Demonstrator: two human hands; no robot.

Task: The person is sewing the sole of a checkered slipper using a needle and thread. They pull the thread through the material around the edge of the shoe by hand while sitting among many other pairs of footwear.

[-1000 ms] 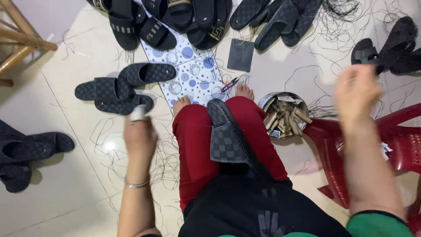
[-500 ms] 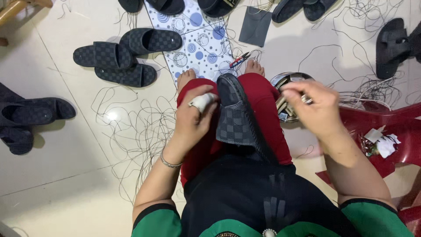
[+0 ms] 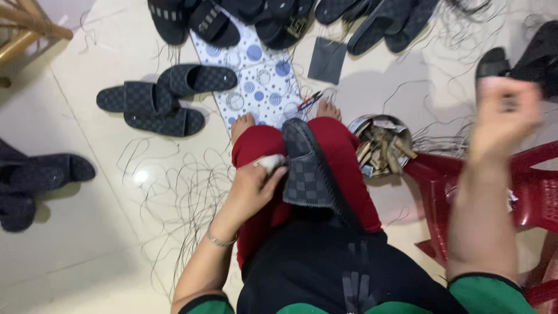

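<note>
A dark checkered slide sandal (image 3: pixel 307 168) lies across the person's lap in the centre of the frame, on red trousers, its strap end pointing toward the feet. The left hand (image 3: pixel 251 189) rests against the sandal's left edge, fingers curled around a small white wad (image 3: pixel 271 161) that pokes out at the fingertips, touching the sandal's side. The right hand (image 3: pixel 504 119) is raised at the right of the frame, well apart from the sandal and blurred; its fingers seem pinched together on something small and dark, but what it is cannot be told.

Just right of the knees, a round metal tin (image 3: pixel 381 142) holding short tan pieces sits on the floor, beside a red plastic chair (image 3: pixel 526 186) at the right edge. Ahead of the bare feet lies a white mat with blue dots (image 3: pixel 258 87), with a small red-handled tool (image 3: pixel 309 102) at its lower right corner and a dark square piece (image 3: pixel 327 60) just beyond. Two matching checkered sandals (image 3: pixel 160 104) lie left of the mat, more dark sandals line the top of the frame, and another pair (image 3: pixel 40 177) sits at the left edge. Loose dark threads (image 3: pixel 174 186) are scattered over the pale tiled floor (image 3: pixel 70 250). A wooden stool leg (image 3: pixel 26 29) shows in the upper left corner.
</note>
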